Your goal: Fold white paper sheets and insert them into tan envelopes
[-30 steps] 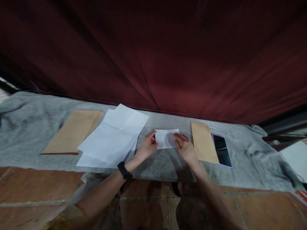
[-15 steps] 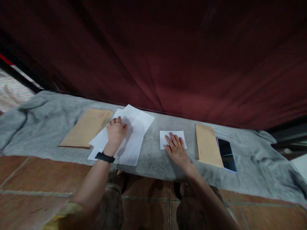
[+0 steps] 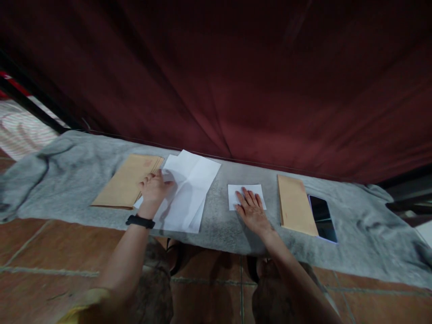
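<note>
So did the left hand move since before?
Yes. Against the brown paper stack on the left, the left hand moved leftward: it was at the small white paper, and now it appears over the stack's right edge.

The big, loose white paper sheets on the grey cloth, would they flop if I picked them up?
The big, loose white paper sheets would probably droop, since they look wide and thin. They look creased, so they may bend there first. They might slide apart, because they overlap unevenly.

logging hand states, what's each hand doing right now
Left hand: open, over the sheets and envelopes; contact unclear.
Right hand: open, flat on the small paper.
</note>
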Available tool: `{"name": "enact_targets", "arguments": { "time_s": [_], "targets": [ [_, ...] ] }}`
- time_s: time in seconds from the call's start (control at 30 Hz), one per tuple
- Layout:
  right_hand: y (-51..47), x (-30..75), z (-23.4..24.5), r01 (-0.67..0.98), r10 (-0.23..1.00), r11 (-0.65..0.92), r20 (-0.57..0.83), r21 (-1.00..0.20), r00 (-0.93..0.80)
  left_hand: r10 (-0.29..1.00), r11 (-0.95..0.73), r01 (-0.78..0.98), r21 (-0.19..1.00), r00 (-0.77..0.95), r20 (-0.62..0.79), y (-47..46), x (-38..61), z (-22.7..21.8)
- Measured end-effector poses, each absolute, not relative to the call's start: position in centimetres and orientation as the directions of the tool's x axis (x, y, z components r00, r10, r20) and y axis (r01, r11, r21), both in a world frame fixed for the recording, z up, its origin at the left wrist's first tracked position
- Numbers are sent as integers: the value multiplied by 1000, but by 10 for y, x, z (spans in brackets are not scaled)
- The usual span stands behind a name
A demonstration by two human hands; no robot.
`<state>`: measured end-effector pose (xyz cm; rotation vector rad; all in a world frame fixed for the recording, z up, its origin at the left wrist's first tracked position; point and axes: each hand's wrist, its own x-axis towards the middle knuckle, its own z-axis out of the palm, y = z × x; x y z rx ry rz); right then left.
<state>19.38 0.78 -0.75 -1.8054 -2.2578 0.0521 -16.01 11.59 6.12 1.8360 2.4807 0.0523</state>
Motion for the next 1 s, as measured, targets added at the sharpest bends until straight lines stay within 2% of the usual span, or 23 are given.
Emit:
{"name": "enact_targets", "arguments": {
  "time_s": [0.13, 0.3, 0.4, 0.7, 0.87, 1.0],
  "targets": [
    [9, 195, -9, 954, 964, 235, 173, -185, -204, 958, 285, 958, 36, -286, 12, 107, -161, 63],
    [9, 195, -10, 961, 966, 229, 155, -158, -205, 950, 303, 952, 50, -298, -92, 107, -165, 65],
    [9, 196, -10, 963, 969, 224, 139, -148, -204, 941, 328, 943, 60, -321, -104, 108, -168, 64],
    [10, 195, -9, 963, 973, 215, 122, -164, -196, 936, 340, 939, 49, -343, 73, 96, -172, 63],
    [11, 194, -6, 964, 976, 207, 104, -168, -192, 931, 360, 926, 115, -364, 20, 89, -179, 58],
    [11, 193, -3, 962, 976, 209, 99, -179, -193, 931, 343, 930, 130, -355, 89, 83, -183, 57]
  ]
}}
